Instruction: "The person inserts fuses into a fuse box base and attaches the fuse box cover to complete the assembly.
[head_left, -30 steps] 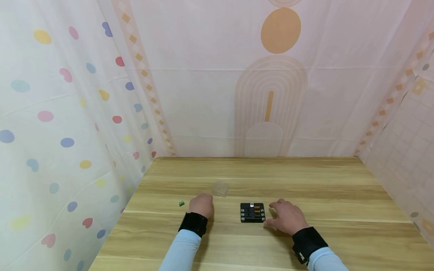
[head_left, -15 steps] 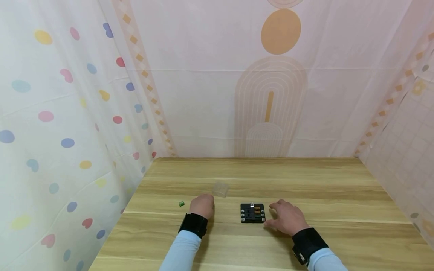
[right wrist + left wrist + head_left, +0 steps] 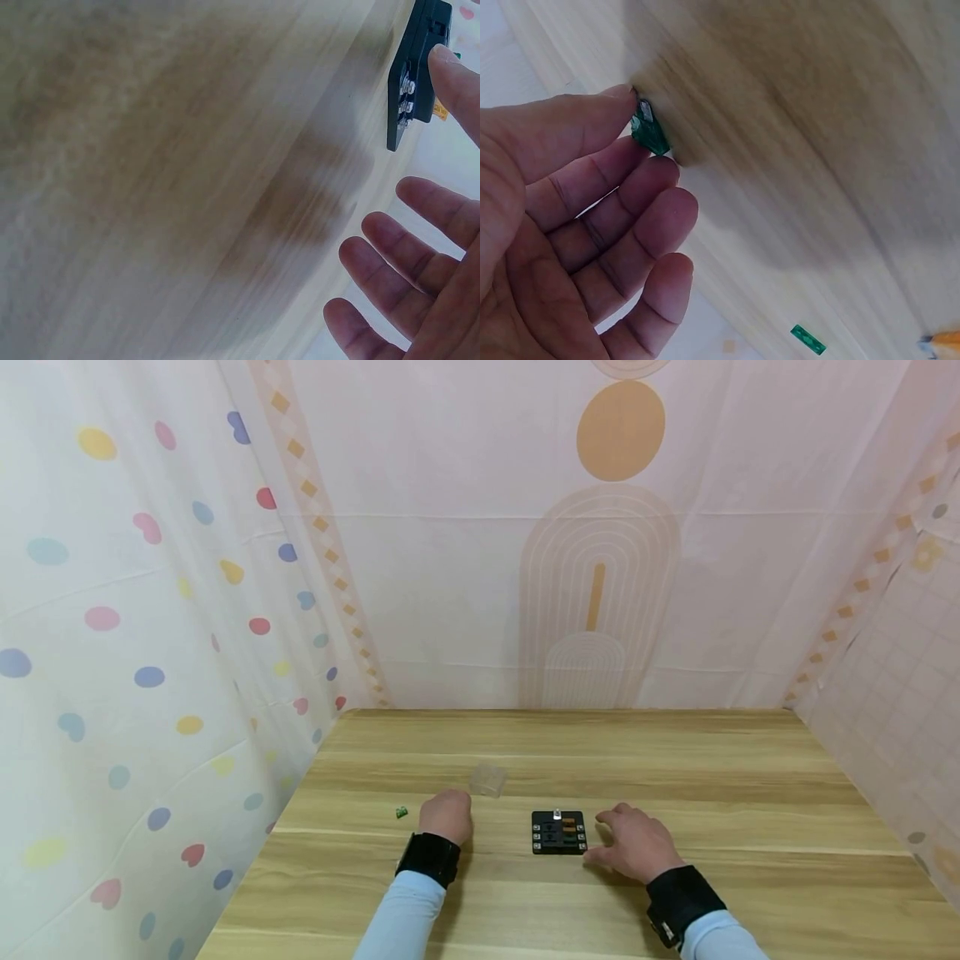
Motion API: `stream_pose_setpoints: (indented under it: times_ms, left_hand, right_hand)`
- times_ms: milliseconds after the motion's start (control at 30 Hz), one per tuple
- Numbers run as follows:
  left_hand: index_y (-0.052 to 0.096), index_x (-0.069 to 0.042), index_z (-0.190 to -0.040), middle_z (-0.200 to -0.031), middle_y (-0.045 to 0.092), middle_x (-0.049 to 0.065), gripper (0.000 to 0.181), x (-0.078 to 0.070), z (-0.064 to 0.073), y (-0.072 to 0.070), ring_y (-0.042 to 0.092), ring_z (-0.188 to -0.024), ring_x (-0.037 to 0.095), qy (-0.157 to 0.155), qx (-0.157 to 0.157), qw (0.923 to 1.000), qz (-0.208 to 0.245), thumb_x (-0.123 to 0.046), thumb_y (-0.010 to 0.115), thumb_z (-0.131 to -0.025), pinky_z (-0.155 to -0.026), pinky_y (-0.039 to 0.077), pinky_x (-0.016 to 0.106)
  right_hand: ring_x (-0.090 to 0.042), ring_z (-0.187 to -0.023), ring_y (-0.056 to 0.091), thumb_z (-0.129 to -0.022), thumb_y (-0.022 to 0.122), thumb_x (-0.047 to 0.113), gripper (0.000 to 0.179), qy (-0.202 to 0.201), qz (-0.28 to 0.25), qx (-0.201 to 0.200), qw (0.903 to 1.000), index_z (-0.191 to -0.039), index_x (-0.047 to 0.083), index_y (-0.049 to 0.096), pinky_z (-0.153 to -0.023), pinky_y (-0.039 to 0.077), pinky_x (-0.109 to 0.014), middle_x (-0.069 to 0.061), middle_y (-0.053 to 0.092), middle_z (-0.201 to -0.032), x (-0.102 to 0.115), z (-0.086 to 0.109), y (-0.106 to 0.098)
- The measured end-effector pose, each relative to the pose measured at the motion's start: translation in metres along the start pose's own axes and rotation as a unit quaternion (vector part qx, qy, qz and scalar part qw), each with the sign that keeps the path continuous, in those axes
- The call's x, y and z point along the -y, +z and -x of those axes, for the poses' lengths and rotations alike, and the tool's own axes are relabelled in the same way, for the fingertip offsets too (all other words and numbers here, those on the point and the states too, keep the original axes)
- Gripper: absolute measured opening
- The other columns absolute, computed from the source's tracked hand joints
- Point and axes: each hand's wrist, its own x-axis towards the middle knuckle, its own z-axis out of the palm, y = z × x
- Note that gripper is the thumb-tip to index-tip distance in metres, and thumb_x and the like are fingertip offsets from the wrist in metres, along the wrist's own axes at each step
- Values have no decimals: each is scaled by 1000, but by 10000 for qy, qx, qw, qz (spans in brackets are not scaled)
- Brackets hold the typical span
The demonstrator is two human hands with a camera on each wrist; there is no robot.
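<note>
My left hand point(image 3: 447, 815) pinches a small translucent green blade fuse point(image 3: 649, 133) between thumb and index finger, close over the wooden table; the other fingers curl loosely below. In the head view the hand's back hides that fuse. My right hand point(image 3: 636, 841) is spread with relaxed fingers at the right side of a black fuse block point(image 3: 558, 832). Its thumb point(image 3: 450, 67) lies right at the block's edge in the right wrist view. The block lies flat, with screw terminals along both sides and orange fuses seated in its right row.
Left of my left hand a loose green fuse piece point(image 3: 402, 812) lies on the table point(image 3: 645, 743). A clear plastic cover point(image 3: 488, 780) sits just beyond that hand. An orange item point(image 3: 946, 346) shows at the left wrist view's corner. Patterned curtains point(image 3: 450, 568) enclose the table.
</note>
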Motion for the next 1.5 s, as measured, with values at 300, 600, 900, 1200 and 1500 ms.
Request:
stream_pose_setpoints:
  times_ms: [300,600,900,1200,1500]
  left_hand:
    - [67,-9,-71,-66,59,4,17,0,-1,4,58,-62,18,135,-110,9998,-66,1,68,-85,-55,51,37]
    - [68,-8,-73,-65,59,4,16,1,-2,4,58,-60,18,95,-229,9997,5,2,67,-85,-53,50,38]
    - [69,-7,-75,-69,63,5,14,-1,-2,3,61,-63,20,153,-220,9996,59,2,67,-85,-55,51,39]
    - [68,-7,-73,-68,62,5,15,-1,0,0,61,-64,20,251,-280,9990,253,3,69,-83,-55,51,38]
    - [67,-7,-71,-67,61,5,17,0,0,0,60,-63,20,354,-293,9985,283,5,67,-84,-55,51,38]
  right_hand:
    - [-34,-103,62,-73,84,48,64,9,-14,-9,10000,-118,5,69,-82,50,-54,-15,65,-114,-1,1,2]
    - [-34,-103,62,-73,84,48,63,7,-34,-5,10000,-118,5,70,-83,50,-54,-15,65,-114,-2,0,3]
    - [-34,-102,62,-73,85,46,62,-6,-96,-42,9999,-117,5,70,-82,50,-53,-15,65,-113,-1,0,4]
    - [-33,-102,62,-73,84,47,63,9,-71,-38,10000,-118,5,70,-82,50,-53,-15,65,-114,-2,0,5]
    - [-35,-103,62,-73,85,45,63,30,-81,52,9999,-119,5,69,-84,50,-54,-17,64,-116,1,0,0]
